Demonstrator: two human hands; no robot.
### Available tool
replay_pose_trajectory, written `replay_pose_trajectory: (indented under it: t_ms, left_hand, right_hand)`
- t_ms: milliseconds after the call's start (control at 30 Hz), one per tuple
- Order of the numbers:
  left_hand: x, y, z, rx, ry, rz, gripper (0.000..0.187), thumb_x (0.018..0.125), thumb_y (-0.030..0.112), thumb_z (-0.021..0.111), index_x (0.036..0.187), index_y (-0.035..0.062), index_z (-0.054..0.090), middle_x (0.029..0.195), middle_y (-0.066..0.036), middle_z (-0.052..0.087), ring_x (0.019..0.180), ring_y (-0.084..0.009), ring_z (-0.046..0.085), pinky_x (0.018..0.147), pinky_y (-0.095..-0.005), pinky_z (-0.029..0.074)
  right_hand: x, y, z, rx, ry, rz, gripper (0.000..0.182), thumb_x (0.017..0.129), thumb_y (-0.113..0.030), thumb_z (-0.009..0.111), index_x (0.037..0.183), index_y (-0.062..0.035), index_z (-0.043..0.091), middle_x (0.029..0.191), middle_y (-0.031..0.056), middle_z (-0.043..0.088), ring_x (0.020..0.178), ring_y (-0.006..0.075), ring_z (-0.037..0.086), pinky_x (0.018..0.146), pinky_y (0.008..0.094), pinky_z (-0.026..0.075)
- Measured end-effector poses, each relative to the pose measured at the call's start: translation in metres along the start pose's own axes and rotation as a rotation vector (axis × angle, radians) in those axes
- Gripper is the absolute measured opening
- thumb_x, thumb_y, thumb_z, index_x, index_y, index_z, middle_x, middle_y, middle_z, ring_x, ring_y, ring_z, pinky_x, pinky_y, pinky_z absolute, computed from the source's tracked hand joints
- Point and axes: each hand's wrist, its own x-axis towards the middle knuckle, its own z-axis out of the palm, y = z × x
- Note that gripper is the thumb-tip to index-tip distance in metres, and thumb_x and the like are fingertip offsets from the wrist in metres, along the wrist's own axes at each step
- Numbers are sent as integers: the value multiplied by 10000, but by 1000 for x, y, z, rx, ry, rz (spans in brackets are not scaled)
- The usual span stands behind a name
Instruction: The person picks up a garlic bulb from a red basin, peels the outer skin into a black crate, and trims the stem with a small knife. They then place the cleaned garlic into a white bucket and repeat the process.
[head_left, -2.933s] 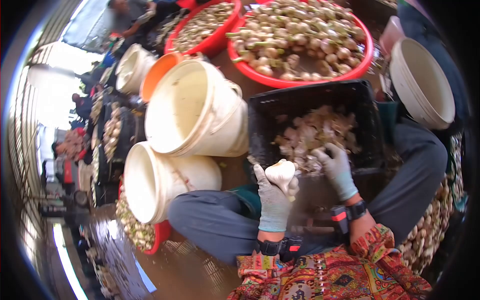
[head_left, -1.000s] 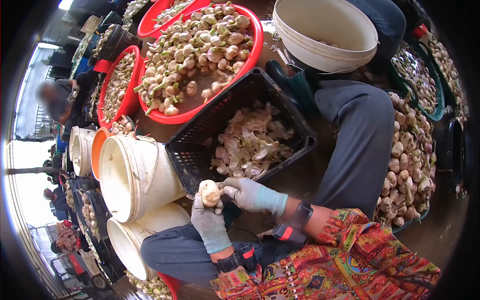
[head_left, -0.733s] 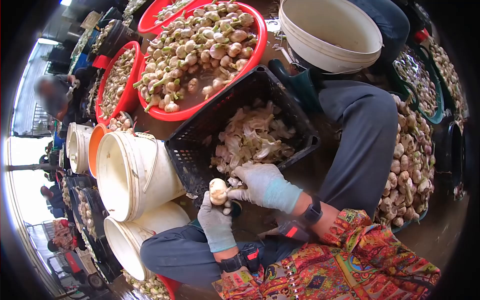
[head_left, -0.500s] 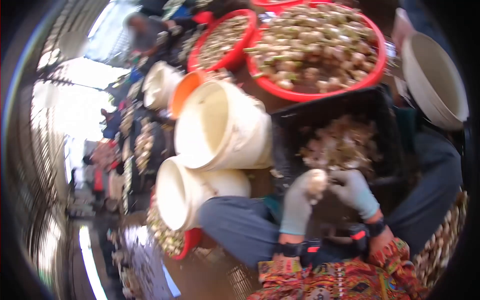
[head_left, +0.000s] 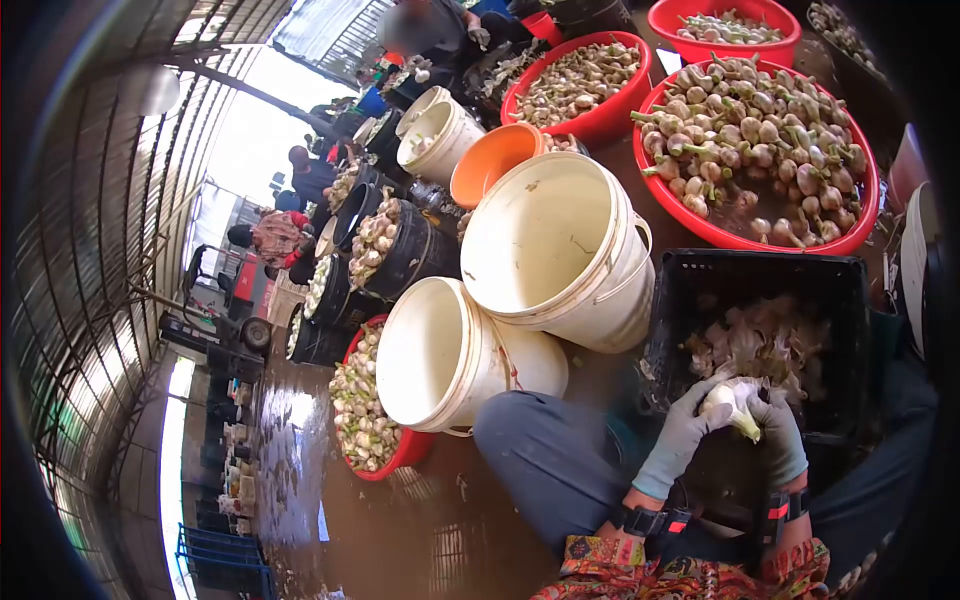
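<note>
A white garlic bulb (head_left: 735, 402) is held between my two gloved hands, over the near edge of a black crate (head_left: 855, 350). My left hand (head_left: 690, 430) wraps the bulb's left side with its fingers. From the right, my right hand (head_left: 779, 432) pinches the bulb, and a green-white tip points down between the hands. Loose papery garlic skins (head_left: 765, 345) lie in the crate just beyond my fingers.
Two white buckets (head_left: 625, 290) (head_left: 425, 355) stand left of the crate. A red tub (head_left: 870, 215) of garlic bulbs is behind it, with another red tub (head_left: 645, 80) farther left. A co-worker (head_left: 425, 35) sits at the top; another person (head_left: 275, 240) is at far left.
The view has swung left, so the buckets, crate and hands appear farther right and lower. The bulb between my hands now shows clearly, and my right hand is closer around it.
</note>
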Motion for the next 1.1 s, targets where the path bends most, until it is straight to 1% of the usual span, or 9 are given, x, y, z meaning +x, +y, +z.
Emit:
replay_pose_trajectory:
  t_ms: [100, 167, 233, 333, 533, 633, 733, 867, 1100]
  left_hand:
    - [8, -7, 1, -172, 2, 10, 488, 869, 220, 684, 1278, 20, 509, 1104, -59, 597, 1031, -110, 543, 877, -260, 462]
    - [10, -12, 3, 6, 110, -50, 397, 869, 208, 683, 1194, 23, 549, 1052, -27, 609, 970, -99, 550, 856, -254, 462]
    - [11, -31, -5, -187, 147, -32, 299, 854, 236, 697, 1066, 44, 613, 987, -21, 629, 904, -102, 568, 833, -256, 461]
    - [5, -11, 8, -366, 56, 21, 256, 956, 199, 543, 1084, -16, 599, 1017, -82, 628, 909, -136, 582, 801, -289, 484]
    - [0, -2, -1, -686, 14, 57, 476, 910, 253, 602, 1251, -52, 472, 1216, -212, 546, 1130, -381, 543, 958, -496, 474]
    - [1, -1, 0, -734, 66, 84, 465, 908, 251, 612, 1243, -44, 477, 1209, -205, 549, 1130, -375, 542, 970, -500, 463]
    - [0, -1, 7, -650, 133, 84, 453, 918, 280, 602, 1236, -23, 490, 1187, -177, 562, 1118, -308, 544, 1006, -445, 424]
    - [2, -13, 7, -404, 141, 137, 398, 972, 324, 513, 1206, 3, 499, 1113, -87, 567, 1009, -175, 545, 938, -300, 419]
    - [5, -18, 14, -471, 101, 26, 417, 959, 322, 538, 1236, 13, 490, 1166, -83, 562, 1074, -193, 544, 983, -327, 406]
  right_hand:
    - [-3, 0, 3, -252, 74, -131, 327, 900, -104, 561, 1200, 15, 508, 1076, 93, 606, 915, 160, 600, 799, 287, 498]
    - [6, 14, 1, -939, 267, -517, 257, 895, -135, 576, 1081, 39, 542, 974, 102, 610, 871, 164, 580, 752, 299, 476]
    - [12, 8, 5, -1208, 301, -613, 128, 859, -91, 576, 825, 8, 503, 697, 198, 534, 665, 345, 548, 608, 415, 417]
    - [30, 18, -23, -1448, 519, -658, 147, 838, -148, 608, 850, -45, 503, 737, 224, 573, 724, 423, 584, 625, 502, 441]
    - [29, -5, -51, -1823, 695, -466, 275, 795, -245, 683, 981, -67, 583, 801, 171, 629, 786, 356, 632, 706, 460, 499]
    - [10, -15, -26, -1512, 579, -660, 351, 789, -318, 712, 1004, -56, 618, 796, 153, 646, 761, 326, 646, 697, 415, 507]
    - [2, -6, 0, -832, 98, -388, 398, 803, -403, 714, 955, -39, 664, 830, 154, 674, 777, 278, 662, 696, 341, 505]
    - [3, 1, 4, -1001, 195, -340, 345, 798, -316, 700, 952, -11, 653, 843, 189, 666, 795, 316, 658, 719, 376, 503]
    - [9, 6, 6, -1046, 385, -344, 314, 786, -245, 657, 913, 39, 615, 809, 243, 639, 779, 373, 634, 701, 418, 491]
